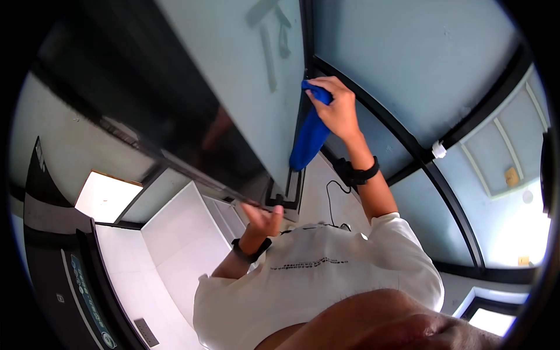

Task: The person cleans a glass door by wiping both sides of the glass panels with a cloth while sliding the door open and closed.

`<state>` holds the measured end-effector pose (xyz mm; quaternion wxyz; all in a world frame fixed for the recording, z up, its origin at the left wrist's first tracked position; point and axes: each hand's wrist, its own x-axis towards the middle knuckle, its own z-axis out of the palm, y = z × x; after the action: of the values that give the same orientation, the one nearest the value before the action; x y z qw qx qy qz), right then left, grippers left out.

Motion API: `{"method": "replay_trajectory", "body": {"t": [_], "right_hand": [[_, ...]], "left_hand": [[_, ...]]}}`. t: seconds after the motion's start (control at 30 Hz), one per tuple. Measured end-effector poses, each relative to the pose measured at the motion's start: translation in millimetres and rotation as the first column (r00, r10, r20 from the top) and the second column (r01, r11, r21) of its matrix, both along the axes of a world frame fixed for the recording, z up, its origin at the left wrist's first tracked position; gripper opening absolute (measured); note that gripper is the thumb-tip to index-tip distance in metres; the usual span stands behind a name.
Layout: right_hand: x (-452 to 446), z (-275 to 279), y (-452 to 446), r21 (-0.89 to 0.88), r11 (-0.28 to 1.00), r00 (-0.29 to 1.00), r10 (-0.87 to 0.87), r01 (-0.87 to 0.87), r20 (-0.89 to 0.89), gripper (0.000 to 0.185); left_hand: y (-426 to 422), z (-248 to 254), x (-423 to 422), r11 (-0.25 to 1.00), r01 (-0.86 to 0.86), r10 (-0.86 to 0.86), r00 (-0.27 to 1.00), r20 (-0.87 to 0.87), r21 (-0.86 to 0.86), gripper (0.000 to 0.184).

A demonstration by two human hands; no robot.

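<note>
Clamping the right hand (338, 108)'s grip on the upper end of a blue cloth (312, 134), bunched between thumb and fingers and lying along the right edge of a glass door (245, 87). Closing the left hand (265, 220)'s grip on the near corner of the door, thumb on one side and fingers partly hidden behind. Apparently mid-work at that right edge, not finished: still in hand, not yet laid aside. Cannot tell any treated stretch from an untreated one; noting only faint grey shapes (268, 52) on the pale glass (smears or reflections, hard to say).
</note>
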<state>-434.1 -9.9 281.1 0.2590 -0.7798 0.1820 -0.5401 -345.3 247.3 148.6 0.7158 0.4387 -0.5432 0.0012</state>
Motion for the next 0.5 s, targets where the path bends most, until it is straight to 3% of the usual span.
{"method": "replay_trajectory", "body": {"t": [0.07,0.1,0.13,0.17,0.23,0.3,0.37,0.43,0.5], "right_hand": [[-42.1,1.0,5.3,0.074,0.997,0.997,-0.013,0.018,-0.071,0.023],[-63.5,-1.4,5.7,0.129,0.992,0.997,-0.006,0.015,-0.073,0.024],[-88.1,0.5,10.7,0.183,0.982,0.995,0.054,-0.039,-0.078,0.026],[-112.9,5.8,18.5,0.236,0.968,0.991,0.110,-0.088,-0.080,0.028],[-156.1,16.6,33.1,0.258,0.949,0.969,0.217,-0.181,-0.119,0.033],[-199.1,-0.9,26.0,0.313,0.922,0.927,0.305,-0.229,-0.219,0.036],[-222.9,0.5,31.5,0.297,0.890,0.881,0.417,-0.345,-0.226,0.035],[-246.2,-5.8,30.7,0.234,0.926,0.888,0.358,-0.298,-0.287,0.034],[-267.0,-26.3,17.8,0.301,0.937,0.928,0.260,-0.176,-0.267,0.035]], "left_hand": [[-9.6,-12.6,-9.8,0.977,0.209,-0.206,0.916,0.345,0.028,0.089],[-15.7,-27.7,-26.5,0.999,0.017,-0.035,0.869,0.494,0.041,0.091],[-25.4,14.6,-39.6,0.988,0.124,-0.157,0.834,0.530,0.097,0.092],[-30.4,-11.7,-53.3,0.814,0.214,-0.397,0.884,0.247,0.541,0.088],[-64.8,17.8,-90.9,0.951,0.252,-0.282,0.944,0.171,0.178,0.072],[-95.1,43.2,-108.2,0.989,0.079,0.004,0.827,0.563,-0.122,0.081],[-126.3,38.6,-128.5,0.971,0.149,-0.008,0.798,0.603,-0.185,0.084],[-152.8,34.5,-157.8,0.960,0.204,-0.059,0.814,0.578,-0.189,0.082],[-174.3,35.7,-184.5,0.960,0.210,-0.068,0.817,0.573,-0.185,0.081]]}}
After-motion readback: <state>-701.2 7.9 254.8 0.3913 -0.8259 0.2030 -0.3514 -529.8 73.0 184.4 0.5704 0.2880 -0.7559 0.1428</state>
